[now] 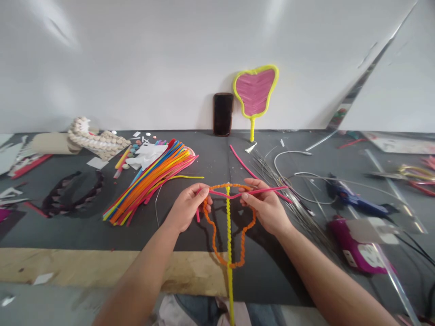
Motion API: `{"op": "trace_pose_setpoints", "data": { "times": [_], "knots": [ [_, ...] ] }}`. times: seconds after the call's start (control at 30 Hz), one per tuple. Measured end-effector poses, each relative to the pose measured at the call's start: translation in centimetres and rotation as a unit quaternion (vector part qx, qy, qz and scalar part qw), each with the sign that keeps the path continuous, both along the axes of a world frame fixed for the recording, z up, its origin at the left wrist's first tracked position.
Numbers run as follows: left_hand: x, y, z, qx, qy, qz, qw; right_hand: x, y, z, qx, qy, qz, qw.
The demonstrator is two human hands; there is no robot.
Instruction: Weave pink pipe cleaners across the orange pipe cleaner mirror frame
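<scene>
A glossy white wall (142, 59) rises along the back of a dark grey table (163, 237). On the table, left of centre, lies a fanned bundle of fuzzy craft stems (146, 188) in orange, red, blue, yellow and pink. At the right are a dark blue glue gun (360, 199) and, nearer the person, a magenta box with a white face (356, 249). Left of the glue gun, thin grey metal wires (288, 194) lie in a loose sheaf. Against the wall leans a pink-filled, fan-shaped piece with a yellow fuzzy rim and handle (256, 93).

In front of the person, between the hands, is an open loop of twisted orange fuzzy stem (242, 249), crossed down its middle by a twisted yellow fuzzy stem (229, 222) whose straight end hangs past the table's near edge. The left hand (187, 206) is closed in a pinch at the loop's upper left, and the right hand (263, 206) pinches near its upper right.

Beside the fan-shaped piece, a black-screened phone in a brown case (223, 114) stands upright. Slimmest is a bright pink fuzzy stem (217, 193), gripped by both hands and stretched across the loop's top, dipping slightly at the yellow stem.
</scene>
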State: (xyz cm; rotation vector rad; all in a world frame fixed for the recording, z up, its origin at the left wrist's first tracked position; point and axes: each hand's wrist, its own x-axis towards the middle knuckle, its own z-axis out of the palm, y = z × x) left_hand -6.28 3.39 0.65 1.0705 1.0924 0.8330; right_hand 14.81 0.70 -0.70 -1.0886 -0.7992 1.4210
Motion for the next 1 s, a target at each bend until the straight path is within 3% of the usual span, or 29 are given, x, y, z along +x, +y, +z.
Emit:
{"op": "trace_pose_setpoints", "data": {
  "times": [0.23,0.7,1.0],
  "knots": [
    [-0.11,-0.19,-0.04,-0.005,0.008,-0.023,1.000,0.25,0.00,-0.16,0.047,-0.149,-0.027,0.987],
    [0.14,-0.26,0.22,0.020,0.033,-0.031,0.999,-0.10,-0.14,0.09,0.046,-0.150,-0.044,0.987],
    [0.11,-0.34,0.11,0.064,0.143,-0.056,0.986,-0.72,-0.62,-0.51,0.092,-0.191,0.002,0.977]
  ]
}}
